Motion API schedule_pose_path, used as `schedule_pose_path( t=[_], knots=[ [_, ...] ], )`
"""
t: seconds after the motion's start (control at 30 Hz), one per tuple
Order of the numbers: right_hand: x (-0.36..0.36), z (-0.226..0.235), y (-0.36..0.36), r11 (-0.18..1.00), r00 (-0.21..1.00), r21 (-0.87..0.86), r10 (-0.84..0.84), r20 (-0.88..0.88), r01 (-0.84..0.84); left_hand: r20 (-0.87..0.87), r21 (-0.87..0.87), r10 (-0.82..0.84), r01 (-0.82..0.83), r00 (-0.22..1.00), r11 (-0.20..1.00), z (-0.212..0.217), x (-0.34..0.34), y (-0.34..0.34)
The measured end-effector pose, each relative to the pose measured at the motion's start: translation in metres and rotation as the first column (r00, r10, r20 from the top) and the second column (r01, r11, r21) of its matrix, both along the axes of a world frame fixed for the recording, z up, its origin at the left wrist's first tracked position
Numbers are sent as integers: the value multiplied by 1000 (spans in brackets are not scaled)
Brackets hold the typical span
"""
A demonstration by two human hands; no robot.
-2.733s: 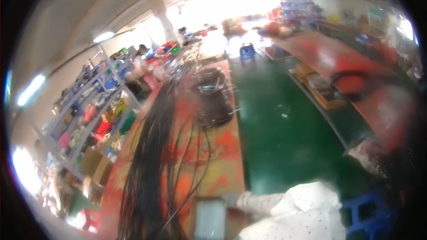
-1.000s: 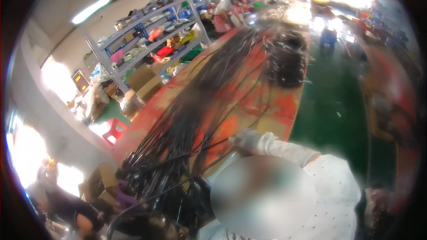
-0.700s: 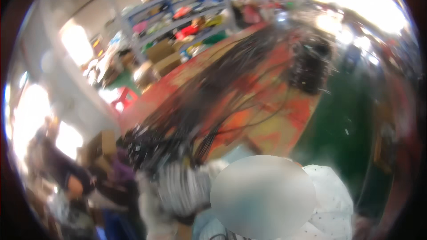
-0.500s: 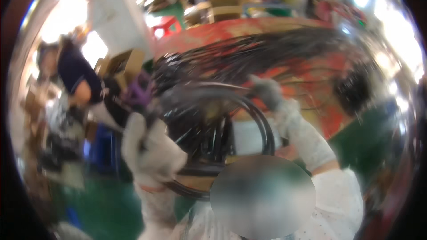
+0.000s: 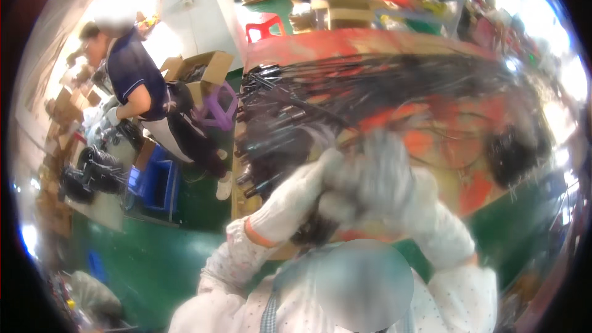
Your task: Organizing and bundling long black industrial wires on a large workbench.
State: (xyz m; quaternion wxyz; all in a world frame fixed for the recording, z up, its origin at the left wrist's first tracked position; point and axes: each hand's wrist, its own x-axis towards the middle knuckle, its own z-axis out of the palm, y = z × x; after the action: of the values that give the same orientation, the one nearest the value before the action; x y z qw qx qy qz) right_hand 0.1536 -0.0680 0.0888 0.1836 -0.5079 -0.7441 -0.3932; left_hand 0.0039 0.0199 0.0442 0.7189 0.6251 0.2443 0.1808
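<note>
Gloves meet at near centre: your left hand [image 5: 290, 200] and right hand [image 5: 385, 176] close on black cables [image 5: 320, 228] together; finger positions too blurred to tell

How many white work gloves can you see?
3: the left hand and right hand over the black cables, one on the co-worker's hand; the other is hidden.

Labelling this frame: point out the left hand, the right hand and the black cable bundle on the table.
left hand [image 5: 290, 200]: head view, back of the white glove.
right hand [image 5: 385, 176]: head view, blurred back of the white glove.
black cable bundle [image 5: 382, 83]: head view, middle of the strands lying across the red table.
</note>
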Motion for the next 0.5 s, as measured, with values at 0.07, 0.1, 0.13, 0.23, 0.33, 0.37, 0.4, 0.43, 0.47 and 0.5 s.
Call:
schedule_pose_path(
  t=[0.07, 0.1, 0.13, 0.23, 0.33, 0.37, 0.4, 0.43, 0.47, 0.5],
  knots=[
    [46, -22, 24, 997, 929, -62, -64, -364, 45, 198, -119, -88, 113, 976, 987, 33, -11, -14],
    [81, -59, 41, 964, 696, -260, -154, -701, -49, 199, -562, 205, -60, 958, 825, 60, -14, -30],
    [110, -101, 53, 895, 360, -377, -279, -890, -239, 372, -122, 180, -144, 910, 982, 20, -40, -10],
    [246, -306, -34, 895, 326, -436, -386, -863, -92, 643, -199, 100, 40, 759, 979, 37, -79, 21],
    [312, -408, -158, 659, 620, -616, -712, -328, 431, 869, -418, 161, 521, 468, 745, 56, -102, 40],
    [256, -371, -132, 629, 606, -675, -724, -329, 385, 701, -487, 413, -33, 582, 873, 50, -103, 29],
    [191, -294, -113, 581, 589, -723, -751, -299, 373, 529, -401, 669, -540, 522, 740, 46, -98, 18],
    [160, -238, -102, 570, 664, -771, -697, -272, 282, 400, -263, 726, -689, 559, 675, 59, -71, 10],
    [134, -190, -83, 556, 733, -812, -626, -268, 178, 252, -235, 801, -768, 543, 595, 54, -46, 11],
    [89, -150, -66, 938, 839, -345, -216, -499, 36, 283, -95, 721, -729, 633, 678, 33, -33, 15]
  ],
)
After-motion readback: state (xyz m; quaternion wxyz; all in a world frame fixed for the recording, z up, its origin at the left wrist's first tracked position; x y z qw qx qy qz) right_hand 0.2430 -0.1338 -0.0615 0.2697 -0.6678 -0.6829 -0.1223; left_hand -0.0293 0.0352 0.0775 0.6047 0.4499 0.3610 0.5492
